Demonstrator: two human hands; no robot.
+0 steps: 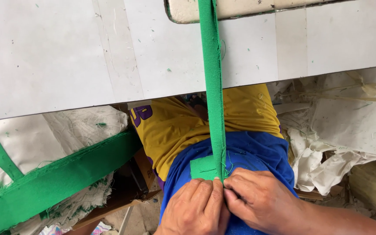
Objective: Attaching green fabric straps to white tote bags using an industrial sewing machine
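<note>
Here, hands: the left hand point(195, 204) and the right hand point(261, 201) meet at the low end of the green strap point(213, 87), and both pinch it with fingers bent tight.
Where the strap is: it runs from the cream machine base point(240, 8) over the white table point(66, 52) down to the lap, on blue shorts point(257, 150).
Long way: up and down in the picture, the near end pointing at the person.
Doing it well: I think keep the fold flat, edges even, and pull gently so it stays straight.
Not sure: a small green patch point(202, 167) may be joined on; I cannot tell.
Nearby: a heap of white and green cloth point(53, 174).
</note>
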